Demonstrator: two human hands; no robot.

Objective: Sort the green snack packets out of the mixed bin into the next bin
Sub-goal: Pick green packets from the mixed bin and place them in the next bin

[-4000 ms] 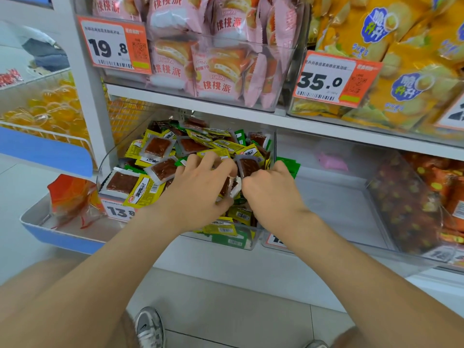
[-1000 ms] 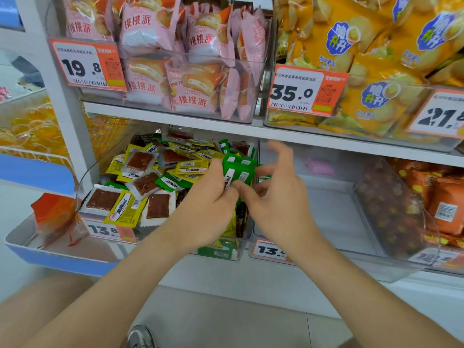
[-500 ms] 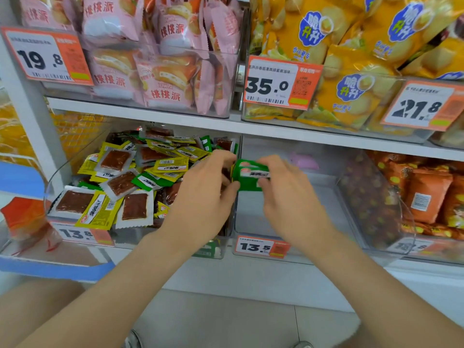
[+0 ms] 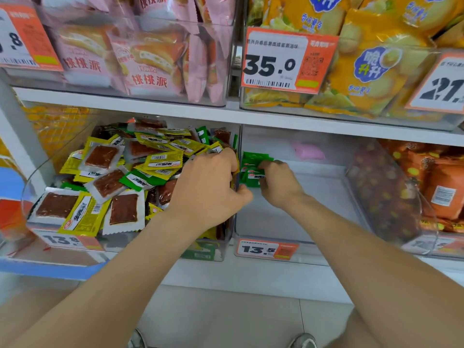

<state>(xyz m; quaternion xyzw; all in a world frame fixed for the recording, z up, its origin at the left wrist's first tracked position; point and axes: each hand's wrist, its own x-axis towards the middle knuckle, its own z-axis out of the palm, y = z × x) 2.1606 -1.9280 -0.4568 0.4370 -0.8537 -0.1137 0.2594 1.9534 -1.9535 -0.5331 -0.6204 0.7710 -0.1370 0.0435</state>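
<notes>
Right hand (image 4: 278, 182) was inside the clear plastic next bin (image 4: 326, 243). Its fingers were curled on a stack of green foil snack packets (image 4: 252, 169) at the bin's 10 o'clock corner, hard against the divider wall. Left hand (image 4: 208, 187) sat at 3 o'clock of the clear plastic mixed bin (image 4: 35, 194), fingers hooked down at that same wall, thumb poking across it. Couldn't tell if it gripped anything; the fingertips were hidden.

Risks as I read them:
- The stack looked to stand on edge against the wall. An uneven release would likely let it fan out or topple onto the bare bin floor. Messy, not fatal.
- Both hands crowded one wall, and the heap sat near wall height there. A left-hand pull could have dragged yellow foil packets (image 4: 163, 162) or clear-window brown-slab packets (image 4: 124, 209) over the lip into the sorted side.
- Foil is probably slippery, so pinching many at once could have shed the outer ones.
- Greens remained in the mix: a loose green packet with a white label (image 4: 140, 180) at 9 o'clock of the left hand, and a green wrapper behind the front wall (image 4: 198, 249) at the heap's 6 o'clock. Missing buried ones looked like the main failure.
- A pink packet (image 4: 307, 150) lay at 12 o'clock of the next bin, so that bin wasn't pure green either.
</notes>
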